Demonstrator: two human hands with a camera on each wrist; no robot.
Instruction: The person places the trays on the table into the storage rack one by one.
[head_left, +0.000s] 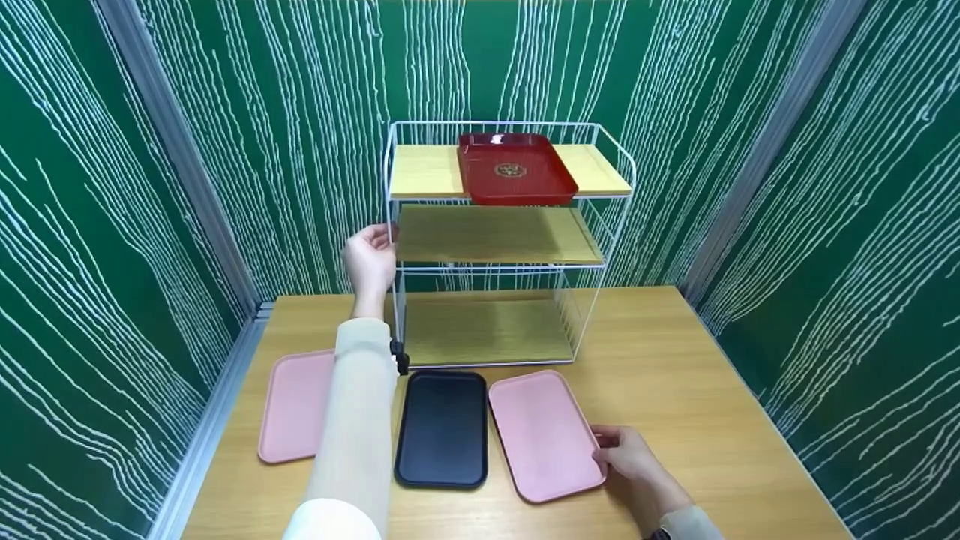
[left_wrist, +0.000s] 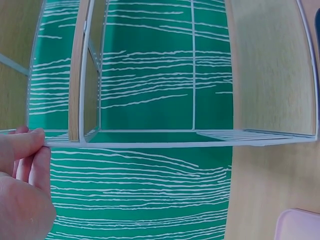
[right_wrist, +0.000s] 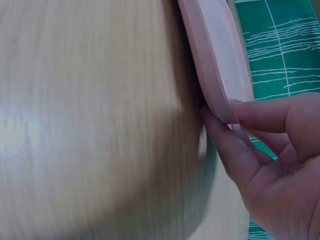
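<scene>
My left hand (head_left: 370,259) grips the left front post of a white wire shelf rack (head_left: 605,259), level with its middle shelf. In the left wrist view the thumb and fingers (left_wrist: 37,137) pinch that thin rail. Down at the right, my right hand (head_left: 630,454) holds the right edge of a pink tray (head_left: 544,435) near its lower corner. The right wrist view shows the thumb on the pink tray's rim (right_wrist: 215,75) and a finger beneath it. A black tray (head_left: 442,431) lies just left of this pink tray.
A dark red tray (head_left: 510,169) with a gold emblem sits on the top shelf, its front jutting past the edge. Another pink tray (head_left: 294,405) lies at the left, partly behind my left sleeve. Green walls with white streaks surround the wooden table (head_left: 667,360).
</scene>
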